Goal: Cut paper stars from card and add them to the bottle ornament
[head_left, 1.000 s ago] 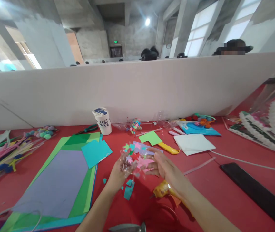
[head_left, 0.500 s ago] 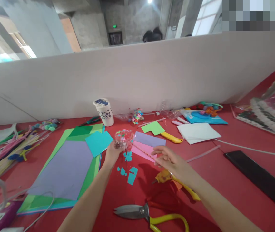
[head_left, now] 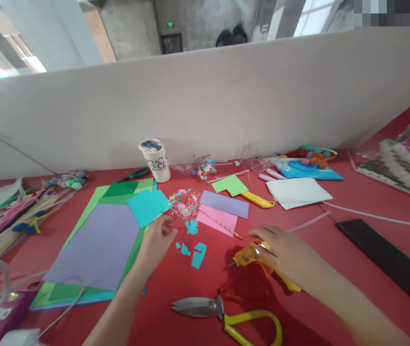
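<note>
My left hand (head_left: 157,242) hovers over the red table, its fingers loosely curled and apart, holding nothing. Just beyond it lies a clear plastic piece with star sequins (head_left: 185,204). From that piece a thin red-and-white striped stick (head_left: 222,225) runs across the pink paper (head_left: 216,218). My right hand (head_left: 275,250) is over a yellow hot glue gun (head_left: 247,254), fingers reaching down and apart; whether they touch it I cannot tell. Turquoise paper scraps (head_left: 198,255) lie between my hands. Nearer me are large scissors (head_left: 205,306) with red and yellow handles.
Coloured paper sheets (head_left: 93,250) are stacked on the left, near a white cup (head_left: 157,163). A second star-covered ball (head_left: 205,168) sits at the back. On the right lie a yellow utility knife (head_left: 258,199), white sheets (head_left: 298,192) and a black case (head_left: 388,262).
My left hand has let go of the clear star piece and drawn back toward me. My right hand has left the striped stick and moved right, over the glue gun.
</note>
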`<state>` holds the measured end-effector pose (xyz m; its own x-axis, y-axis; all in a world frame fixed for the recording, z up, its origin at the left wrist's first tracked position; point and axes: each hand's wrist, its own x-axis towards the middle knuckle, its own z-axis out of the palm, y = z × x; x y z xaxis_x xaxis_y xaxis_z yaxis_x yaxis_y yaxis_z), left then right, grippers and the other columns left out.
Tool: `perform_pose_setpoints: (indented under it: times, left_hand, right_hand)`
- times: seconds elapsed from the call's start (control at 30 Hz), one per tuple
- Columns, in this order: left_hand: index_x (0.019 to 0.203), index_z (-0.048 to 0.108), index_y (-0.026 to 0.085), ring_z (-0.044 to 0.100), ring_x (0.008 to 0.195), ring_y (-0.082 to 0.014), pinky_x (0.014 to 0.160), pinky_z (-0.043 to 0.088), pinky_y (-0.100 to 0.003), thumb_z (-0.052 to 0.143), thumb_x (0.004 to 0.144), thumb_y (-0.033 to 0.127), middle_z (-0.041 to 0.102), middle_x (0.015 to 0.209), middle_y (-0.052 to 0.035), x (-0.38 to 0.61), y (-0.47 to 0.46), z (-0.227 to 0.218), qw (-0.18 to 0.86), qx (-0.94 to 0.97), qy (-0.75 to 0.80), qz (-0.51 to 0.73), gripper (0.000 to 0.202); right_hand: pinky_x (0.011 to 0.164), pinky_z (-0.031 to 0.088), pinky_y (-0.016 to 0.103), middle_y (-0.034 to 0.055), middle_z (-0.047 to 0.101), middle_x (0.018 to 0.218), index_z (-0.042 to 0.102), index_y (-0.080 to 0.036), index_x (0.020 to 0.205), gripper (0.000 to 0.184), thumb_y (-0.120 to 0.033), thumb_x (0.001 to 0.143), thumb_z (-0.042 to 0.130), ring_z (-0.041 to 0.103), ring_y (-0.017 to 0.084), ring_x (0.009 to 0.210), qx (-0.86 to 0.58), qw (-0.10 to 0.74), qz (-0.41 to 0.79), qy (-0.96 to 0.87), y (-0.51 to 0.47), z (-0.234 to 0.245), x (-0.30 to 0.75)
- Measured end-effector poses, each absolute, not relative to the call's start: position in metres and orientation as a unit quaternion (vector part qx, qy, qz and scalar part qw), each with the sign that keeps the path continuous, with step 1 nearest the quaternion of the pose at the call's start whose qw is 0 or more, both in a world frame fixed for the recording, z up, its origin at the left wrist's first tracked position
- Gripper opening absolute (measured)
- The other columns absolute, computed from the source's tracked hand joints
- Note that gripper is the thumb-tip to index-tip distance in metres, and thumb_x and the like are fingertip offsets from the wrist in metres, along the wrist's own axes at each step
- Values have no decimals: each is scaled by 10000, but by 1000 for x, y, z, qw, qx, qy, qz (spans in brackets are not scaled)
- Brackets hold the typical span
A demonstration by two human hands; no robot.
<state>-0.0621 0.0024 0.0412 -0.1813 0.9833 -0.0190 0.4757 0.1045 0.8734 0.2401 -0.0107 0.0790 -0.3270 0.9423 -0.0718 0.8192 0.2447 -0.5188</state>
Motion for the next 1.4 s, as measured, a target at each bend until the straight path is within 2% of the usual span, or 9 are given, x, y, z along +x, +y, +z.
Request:
perform_pose_setpoints:
  times: [0.07, 0.2, 0.6, 0.8, 0.9, 1.03, 1.1, 1.27, 1.4]
  left_hand:
    - [801, 617, 204, 564, 680, -161, 678, 458, -290, 625, 740, 219, 616, 749, 4, -63, -20, 49, 347, 570, 648, 366, 63]
    - [772, 621, 202, 557, 641, -163, 616, 441, -278, 566, 770, 281, 618, 698, -1, -54, -48, 53, 373, 599, 624, 336, 96]
    - [813, 579, 198, 573, 713, -158, 653, 451, -267, 496, 831, 258, 607, 773, -15, -31, -67, 39, 358, 664, 583, 301, 104]
    - [814, 592, 203, 579, 698, -158, 635, 449, -265, 490, 842, 222, 618, 759, -8, -26, -75, 40, 325, 711, 562, 269, 108]
    - [886, 611, 203, 618, 813, -178, 744, 477, -299, 456, 867, 225, 666, 877, -39, -34, -69, 40, 301, 738, 544, 261, 157]
    - [1096, 601, 202, 540, 1182, -215, 1014, 399, -375, 431, 879, 239, 625, 1239, -90, -44, -52, 34, 271, 767, 521, 261, 278]
    - [1095, 616, 214, 533, 1202, -212, 1029, 394, -379, 430, 874, 233, 620, 1266, -78, -46, -42, 31, 256, 774, 519, 258, 289]
    - [823, 641, 202, 641, 880, -215, 841, 494, -373, 420, 805, 135, 697, 877, -59, -54, -25, 24, 193, 747, 570, 282, 232]
    - [777, 583, 202, 625, 751, -199, 724, 508, -350, 415, 768, 113, 655, 783, -44, -71, -27, 20, 149, 702, 622, 313, 189]
  right_hand:
    - [680, 432, 409, 145, 657, 890, 584, -218, 771, 21, -215, 767, 564, 619, 355, 846, -590, 103, 205, -774, -22, 70, 258]
    - [516, 365, 299, 80, 654, 759, 573, -216, 762, 33, -208, 750, 603, 632, 273, 651, -631, 63, 173, -753, -45, 43, 277]
    - [686, 466, 340, 125, 682, 1077, 599, -173, 1056, 205, -210, 883, 495, 654, 304, 932, -675, 55, 59, -733, -37, 44, 291]
    - [656, 472, 361, 160, 688, 964, 621, -138, 1013, 195, -191, 880, 489, 661, 329, 887, -689, 48, 14, -723, -8, 38, 302]
    - [762, 469, 417, 205, 636, 1076, 596, -127, 1042, 205, -171, 880, 477, 594, 362, 1036, -663, 74, 3, -745, -22, 43, 285]
    - [641, 503, 289, 28, 683, 827, 627, -217, 818, 24, -222, 835, 611, 664, 203, 727, -512, 72, 115, -848, -60, 54, 240]
    - [635, 507, 265, 11, 682, 826, 633, -208, 787, 107, -128, 840, 585, 665, 176, 714, -454, 78, 148, -875, -67, 57, 214]
    - [920, 474, 318, 112, 665, 1139, 615, -133, 1094, 216, -134, 947, 457, 609, 211, 1068, -414, 140, 153, -886, -25, 50, 152]
    - [1117, 291, 443, 235, 473, 1413, 485, -12, 1324, 471, -269, 933, 530, 392, 314, 1336, -393, 137, 151, -897, 6, 29, 115]
